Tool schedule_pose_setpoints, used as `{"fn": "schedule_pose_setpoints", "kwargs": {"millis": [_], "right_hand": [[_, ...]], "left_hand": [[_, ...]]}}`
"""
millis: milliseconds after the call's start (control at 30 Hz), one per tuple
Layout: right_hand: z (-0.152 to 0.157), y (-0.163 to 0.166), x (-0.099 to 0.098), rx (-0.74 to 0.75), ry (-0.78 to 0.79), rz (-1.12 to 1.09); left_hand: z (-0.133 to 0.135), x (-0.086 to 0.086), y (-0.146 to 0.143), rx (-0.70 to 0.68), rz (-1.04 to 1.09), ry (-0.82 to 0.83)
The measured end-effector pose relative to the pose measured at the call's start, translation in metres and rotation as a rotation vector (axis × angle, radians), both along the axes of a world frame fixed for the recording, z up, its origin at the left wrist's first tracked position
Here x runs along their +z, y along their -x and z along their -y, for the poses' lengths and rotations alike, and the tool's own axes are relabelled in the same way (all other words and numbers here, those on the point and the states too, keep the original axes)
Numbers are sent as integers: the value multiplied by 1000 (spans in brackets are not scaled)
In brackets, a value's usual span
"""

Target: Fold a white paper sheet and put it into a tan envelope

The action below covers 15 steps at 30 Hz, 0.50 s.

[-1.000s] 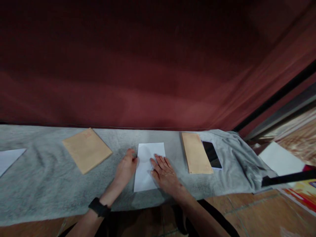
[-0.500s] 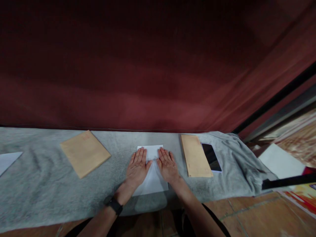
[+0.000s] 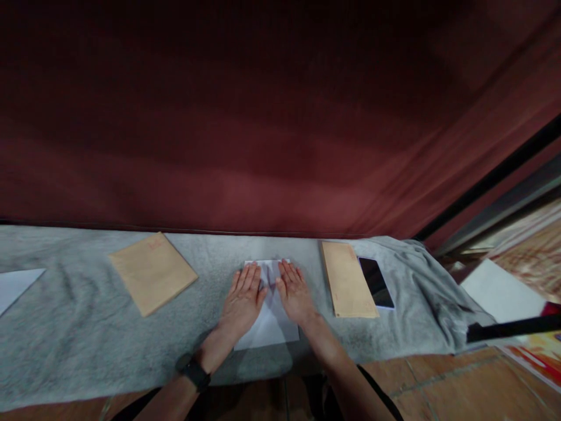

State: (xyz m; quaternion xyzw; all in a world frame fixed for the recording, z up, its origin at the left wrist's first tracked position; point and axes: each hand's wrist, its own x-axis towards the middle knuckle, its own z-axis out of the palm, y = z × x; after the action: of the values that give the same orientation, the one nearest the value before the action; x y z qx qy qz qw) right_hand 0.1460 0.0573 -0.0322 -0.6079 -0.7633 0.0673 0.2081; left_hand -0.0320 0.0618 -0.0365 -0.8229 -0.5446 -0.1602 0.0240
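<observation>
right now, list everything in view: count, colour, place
white paper: sheets uncountable, white, under both hands
wide envelope: at least 1, brown, left
narrow envelope: at least 1, brown, right of paper
phone: 1, black, at narrow envelope's right edge
white sheet: at least 1, white, left edge
cloth: 1, grey, under papers
backdrop: 1, dark red, behind cloth
strips: 2, black, right side
panel: 1, white, right of cloth
patterned surface: 1, brown and white, right edge
printed piece: 1, red and yellow, lower right
floor tiles: several, brown, bottom
watch: 1, black, left wrist
left hand: 1, bare, flat on paper
right hand: 1, bare, flat on paper
</observation>
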Motion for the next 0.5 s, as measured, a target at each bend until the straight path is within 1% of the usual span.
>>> {"fn": "schedule_pose_setpoints", "kwargs": {"millis": [67, 100, 233, 367, 500], "right_hand": [[0, 10, 1, 83, 31, -24], [-1, 14, 0, 95, 45, -25], [-7, 16, -6, 23, 67, 13], [-16, 8, -7, -45, 54, 64], [-22, 4, -6, -63, 64, 93]], "left_hand": [[8, -3, -6, -141, -4, -14], [12, -5, -8, -186, -11, -13], [23, -10, -11, -231, -15, -13], [35, -6, -10, -300, -15, 2], [48, -3, -10, -389, -3, 43]]}}
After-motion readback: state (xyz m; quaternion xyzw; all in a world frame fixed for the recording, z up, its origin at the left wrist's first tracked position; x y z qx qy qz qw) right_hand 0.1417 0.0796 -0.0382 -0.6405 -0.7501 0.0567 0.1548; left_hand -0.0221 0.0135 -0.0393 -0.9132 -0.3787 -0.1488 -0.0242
